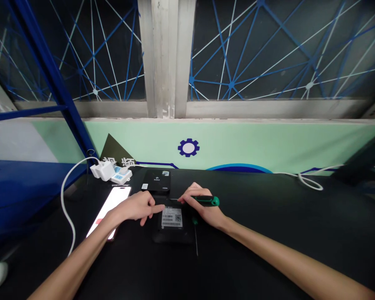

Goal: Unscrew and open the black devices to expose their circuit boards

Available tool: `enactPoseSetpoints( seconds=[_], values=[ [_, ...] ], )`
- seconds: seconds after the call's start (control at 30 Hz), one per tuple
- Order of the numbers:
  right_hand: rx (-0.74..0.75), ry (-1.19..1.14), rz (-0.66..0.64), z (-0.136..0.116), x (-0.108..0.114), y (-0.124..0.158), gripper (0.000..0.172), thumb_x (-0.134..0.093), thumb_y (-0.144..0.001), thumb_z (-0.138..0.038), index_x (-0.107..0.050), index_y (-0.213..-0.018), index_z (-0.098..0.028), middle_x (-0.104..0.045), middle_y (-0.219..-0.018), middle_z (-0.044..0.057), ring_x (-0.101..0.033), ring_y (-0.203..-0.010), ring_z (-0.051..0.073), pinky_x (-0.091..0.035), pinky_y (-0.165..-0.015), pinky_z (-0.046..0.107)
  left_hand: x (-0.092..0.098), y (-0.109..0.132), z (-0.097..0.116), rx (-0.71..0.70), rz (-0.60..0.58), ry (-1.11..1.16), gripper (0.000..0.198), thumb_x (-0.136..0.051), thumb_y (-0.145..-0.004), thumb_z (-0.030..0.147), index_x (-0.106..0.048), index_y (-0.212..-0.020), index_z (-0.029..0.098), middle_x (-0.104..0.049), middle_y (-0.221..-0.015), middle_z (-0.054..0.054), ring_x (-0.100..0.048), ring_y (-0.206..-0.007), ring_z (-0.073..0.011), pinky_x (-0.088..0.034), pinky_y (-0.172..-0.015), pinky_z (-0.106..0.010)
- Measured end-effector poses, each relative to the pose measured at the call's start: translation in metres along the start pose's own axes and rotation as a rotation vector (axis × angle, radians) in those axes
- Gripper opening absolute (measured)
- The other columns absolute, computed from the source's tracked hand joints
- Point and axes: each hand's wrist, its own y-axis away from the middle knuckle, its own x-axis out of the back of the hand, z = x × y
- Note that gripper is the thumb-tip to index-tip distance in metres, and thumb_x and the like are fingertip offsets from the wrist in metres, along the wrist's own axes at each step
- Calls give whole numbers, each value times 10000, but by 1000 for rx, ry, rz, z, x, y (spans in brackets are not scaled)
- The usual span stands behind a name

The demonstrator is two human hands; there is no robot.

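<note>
A flat black device lies on the dark table with its label side up, showing a silver sticker and a QR code. My left hand rests at its left side, index finger stretched onto the label's upper corner and the other fingers partly curled. Between the fingers of my right hand is a screwdriver with a green and black handle. Its thin shaft points left, over the device's far edge; the exact contact of the tip cannot be made out. A second green-handled screwdriver lies along the device's right side.
Behind the device lies another black box. A lit smartphone sits under my left forearm. At the back left are a white power strip and a charger with a white cable. Another cable runs along the wall.
</note>
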Motion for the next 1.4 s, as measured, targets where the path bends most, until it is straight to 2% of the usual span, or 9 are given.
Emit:
enactPoseSetpoints(
  seconds=[0.2,0.43,0.57,0.67,0.77,0.93,1.1,1.27,1.4],
  values=[
    [-21,-56,66,1,2,2,402,-549,-954,-485,-758,-731,-224,-705,-703,47,-603,-761,216,-467,-729,359,1,1,1,6,-11,-37,600,-511,-775,775,-523,-557,216,-549,-403,19,-424,-371,-111,-355,-472,-256],
    [-95,-29,198,6,-2,0,320,-587,-920,-415,-679,-681,-222,-707,-740,20,-645,-740,199,-479,-769,339,2,4,-2,-44,-41,-28,537,-615,-711,744,-484,-635,228,-532,-446,55,-424,-434,-107,-302,-468,-234],
    [-152,-110,249,9,-5,0,237,-640,-887,-430,-641,-787,-215,-714,-757,30,-655,-738,201,-489,-727,322,4,4,-2,-47,-65,5,511,-672,-681,701,-487,-677,225,-558,-537,59,-461,-497,-110,-305,-482,-229],
    [-201,-211,320,13,-4,0,280,-715,-829,-448,-563,-807,-214,-689,-698,10,-644,-676,184,-484,-671,295,3,2,-4,-113,-24,16,470,-710,-671,642,-517,-712,216,-591,-655,52,-493,-570,-110,-331,-519,-226],
    [-231,-235,378,15,-3,-2,343,-764,-773,-477,-556,-758,-204,-656,-660,1,-623,-630,171,-463,-618,275,2,0,-7,-148,18,10,448,-712,-676,614,-533,-728,206,-604,-717,45,-509,-603,-113,-339,-540,-230],
    [-277,-265,436,14,-2,-5,370,-782,-738,-511,-594,-735,-193,-659,-645,6,-601,-607,163,-446,-599,271,2,-1,-7,-160,27,-11,419,-712,-692,585,-563,-771,202,-593,-721,45,-507,-589,-112,-315,-517,-229],
    [-324,-336,457,14,-2,-5,373,-770,-752,-514,-594,-695,-190,-627,-612,-14,-533,-546,128,-401,-541,249,2,1,-4,-205,76,-59,346,-692,-744,534,-618,-852,214,-592,-734,41,-514,-611,-125,-344,-549,-233],
    [-250,-395,527,15,3,-5,364,-725,-819,-438,-557,-613,-189,-551,-570,-31,-491,-528,108,-404,-554,249,-2,1,0,-305,162,-132,258,-638,-825,433,-691,-996,247,-630,-932,5,-548,-709,-141,-389,-622,-244],
    [-200,-612,627,10,10,-12,373,-718,-797,-349,-446,-591,-197,-533,-571,-41,-418,-455,77,-336,-462,223,-8,-3,2,-421,219,-154,202,-577,-894,344,-706,-1042,298,-641,-1072,13,-566,-734,-132,-398,-652,-247]
  ],
)
